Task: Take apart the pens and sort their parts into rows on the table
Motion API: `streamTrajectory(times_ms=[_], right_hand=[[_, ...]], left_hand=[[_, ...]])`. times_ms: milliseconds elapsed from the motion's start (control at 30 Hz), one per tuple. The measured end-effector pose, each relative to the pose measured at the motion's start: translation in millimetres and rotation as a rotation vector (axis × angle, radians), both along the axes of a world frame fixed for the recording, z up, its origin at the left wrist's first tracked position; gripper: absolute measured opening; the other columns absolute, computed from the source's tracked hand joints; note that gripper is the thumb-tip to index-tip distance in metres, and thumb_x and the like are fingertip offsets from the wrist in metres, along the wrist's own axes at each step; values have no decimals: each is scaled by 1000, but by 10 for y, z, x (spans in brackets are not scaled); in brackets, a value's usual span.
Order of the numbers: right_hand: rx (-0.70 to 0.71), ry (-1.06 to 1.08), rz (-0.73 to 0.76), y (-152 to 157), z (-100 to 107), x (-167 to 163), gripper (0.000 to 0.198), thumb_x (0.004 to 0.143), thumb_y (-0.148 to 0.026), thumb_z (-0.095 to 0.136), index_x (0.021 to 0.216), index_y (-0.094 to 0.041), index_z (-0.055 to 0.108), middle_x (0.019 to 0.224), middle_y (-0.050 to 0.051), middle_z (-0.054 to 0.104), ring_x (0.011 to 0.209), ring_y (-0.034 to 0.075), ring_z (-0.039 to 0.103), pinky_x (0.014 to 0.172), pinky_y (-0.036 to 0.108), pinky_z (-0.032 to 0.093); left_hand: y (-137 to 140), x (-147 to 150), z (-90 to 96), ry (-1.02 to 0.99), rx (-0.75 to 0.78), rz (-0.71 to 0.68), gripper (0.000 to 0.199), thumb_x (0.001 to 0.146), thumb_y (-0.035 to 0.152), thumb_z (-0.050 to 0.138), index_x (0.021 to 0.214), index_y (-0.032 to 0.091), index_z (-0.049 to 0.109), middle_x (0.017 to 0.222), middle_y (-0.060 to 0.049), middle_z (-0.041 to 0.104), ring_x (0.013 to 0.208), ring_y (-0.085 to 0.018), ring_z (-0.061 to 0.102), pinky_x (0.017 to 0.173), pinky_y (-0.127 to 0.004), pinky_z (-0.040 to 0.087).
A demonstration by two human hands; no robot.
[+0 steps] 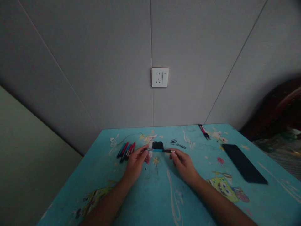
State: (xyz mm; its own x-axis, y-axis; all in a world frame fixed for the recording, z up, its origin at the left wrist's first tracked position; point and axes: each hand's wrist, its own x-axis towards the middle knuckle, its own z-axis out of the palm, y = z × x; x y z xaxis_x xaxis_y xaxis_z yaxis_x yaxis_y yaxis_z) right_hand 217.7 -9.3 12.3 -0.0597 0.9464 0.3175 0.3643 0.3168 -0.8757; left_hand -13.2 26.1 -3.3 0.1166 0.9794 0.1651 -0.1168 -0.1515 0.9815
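Note:
A pen (157, 150) with a blue barrel and a black front part lies level between my two hands, above the table. My left hand (136, 159) pinches its left end, and the fingers of my right hand (182, 161) close on the silvery right tip. Just behind the pen sit a row of short black pieces (157, 145) and several thin white sticks (150, 153), partly covered by the pen and my left fingers. Left of my left hand is a group of blue, red and black pen barrels (125, 151).
Small dark parts (173, 142) and a row of tiny springs (181, 146) lie behind my right hand. Farther right are finished-looking pens (204, 131) and a flat black pad (243, 161). The wall with a socket (160, 77) borders the patterned blue table (150, 201).

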Motion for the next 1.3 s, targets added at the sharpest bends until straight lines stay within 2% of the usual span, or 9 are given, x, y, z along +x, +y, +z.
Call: streamTrajectory(times_ms=[267, 567, 667, 800, 933, 1000, 1100, 1200, 1300], right_hand=[[-49, 220, -46, 66, -7, 63, 35, 96, -46, 48, 111, -18, 63, 76, 0, 57, 54, 11, 49, 49, 23, 40], [-61, 345, -32, 49, 26, 79, 34, 92, -46, 55, 113, -19, 60, 75, 0, 56, 52, 10, 46, 46, 23, 37], [-5, 211, -23, 15, 8, 86, 27, 91, -43, 57, 105, -20, 63, 72, 0, 56, 57, 12, 49, 52, 24, 41], [136, -155, 73, -30, 1, 71, 21, 93, -37, 55, 94, -19, 65, 76, 2, 61, 68, 14, 55, 65, 27, 44], [213, -469, 178, -5, 1, 60, 22, 95, -34, 51, 93, -19, 67, 79, 4, 65, 73, 16, 57, 74, 30, 43], [228, -477, 89, 68, 6, 128, 25, 96, -34, 48, 94, -19, 67, 84, 6, 67, 79, 18, 59, 77, 30, 43], [139, -458, -232, 241, 32, 414, 32, 98, -38, 42, 95, -17, 66, 87, 7, 68, 79, 18, 61, 74, 27, 45], [-43, -565, -607, 394, 63, 876, 39, 99, -41, 37, 102, -16, 66, 91, 8, 70, 79, 19, 64, 74, 27, 45], [-139, -622, -797, 460, 53, 1310, 44, 98, -42, 36, 106, -10, 66, 96, 16, 70, 86, 25, 65, 77, 32, 44]], left_hand=[[-42, 48, -45, -141, -156, -254, 44, 89, 43, 60, 121, 13, 63, 86, -8, 66, 69, -16, 63, 58, -28, 51], [-39, 19, -12, -282, -177, -269, 30, 86, 32, 68, 110, 13, 67, 82, -6, 67, 65, -12, 60, 56, -24, 46], [-11, -14, -30, -321, -156, -212, 29, 85, 38, 67, 101, 14, 67, 75, -3, 65, 62, -12, 60, 55, -24, 46], [31, -53, -48, -338, -118, -93, 31, 85, 46, 65, 89, 15, 63, 65, 1, 58, 56, -12, 58, 50, -23, 45], [61, -66, -60, -222, -89, -12, 36, 85, 50, 62, 91, 15, 62, 64, 2, 58, 53, -12, 57, 47, -23, 44], [69, -69, -78, -119, -94, 50, 41, 86, 53, 59, 99, 15, 62, 72, -1, 63, 52, -13, 58, 46, -25, 45], [83, -88, -128, 61, -83, 106, 43, 85, 54, 58, 105, 16, 62, 78, -2, 65, 50, -14, 59, 44, -25, 45], [93, -105, -180, 228, -47, 51, 42, 84, 54, 58, 100, 16, 64, 69, 0, 63, 51, -16, 59, 47, -26, 45], [75, -86, -201, 387, -10, 26, 38, 83, 55, 58, 86, 18, 67, 62, -1, 62, 56, -19, 60, 54, -27, 45]])
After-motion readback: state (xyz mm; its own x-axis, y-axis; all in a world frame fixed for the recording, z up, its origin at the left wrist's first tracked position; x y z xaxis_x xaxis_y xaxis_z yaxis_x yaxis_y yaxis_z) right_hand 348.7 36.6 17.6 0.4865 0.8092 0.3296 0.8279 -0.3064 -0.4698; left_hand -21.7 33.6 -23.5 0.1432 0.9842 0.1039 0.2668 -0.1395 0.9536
